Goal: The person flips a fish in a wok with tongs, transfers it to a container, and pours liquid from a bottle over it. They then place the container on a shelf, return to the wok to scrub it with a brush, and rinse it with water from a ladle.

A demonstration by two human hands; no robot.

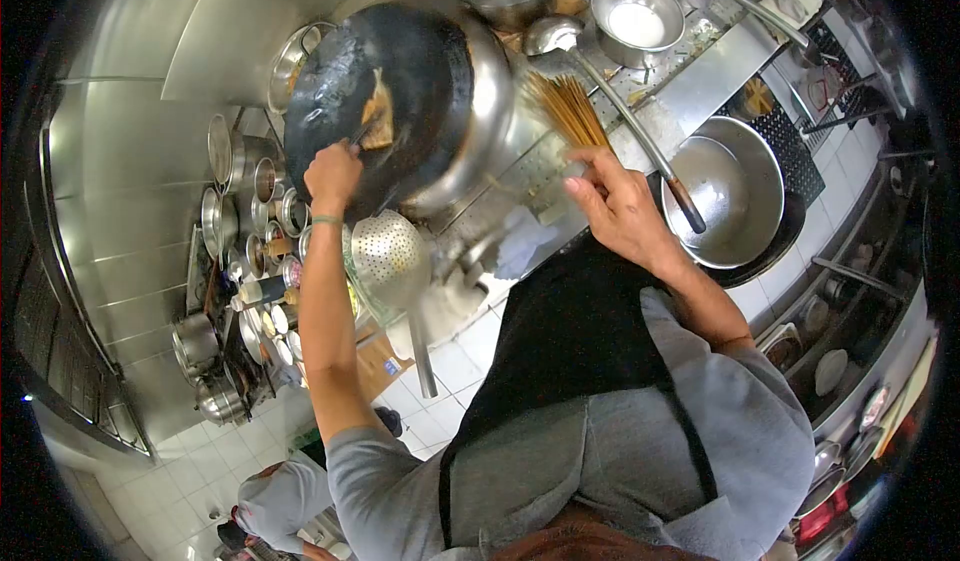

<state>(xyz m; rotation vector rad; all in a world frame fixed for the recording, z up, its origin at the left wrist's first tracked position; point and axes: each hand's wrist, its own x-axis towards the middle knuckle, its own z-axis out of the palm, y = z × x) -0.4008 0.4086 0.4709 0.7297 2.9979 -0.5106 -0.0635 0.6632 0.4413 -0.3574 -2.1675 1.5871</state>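
Note:
My left hand [333,176] is closed on the near rim of a black wok [430,81]; the exact grip is hidden. The wok is tilted off its round metal burner ring [495,91]. Inside it lies a browned fish [380,116], with a small dark shape between it and my fingers. My right hand [630,211] hovers over the stove edge, thumb and index finger curved and apart; its other fingers are partly hidden. Just beyond its fingertips is a bundled bamboo brush [568,106], whose lower end is hidden behind the hand.
A long-handled ladle [635,126] lies across the counter toward a large pot [745,191] on my right. A steel bowl with white contents [635,23] stands behind. On the left are a perforated strainer [390,261] and several seasoning containers [270,251]. Another person [285,506] bends at lower left.

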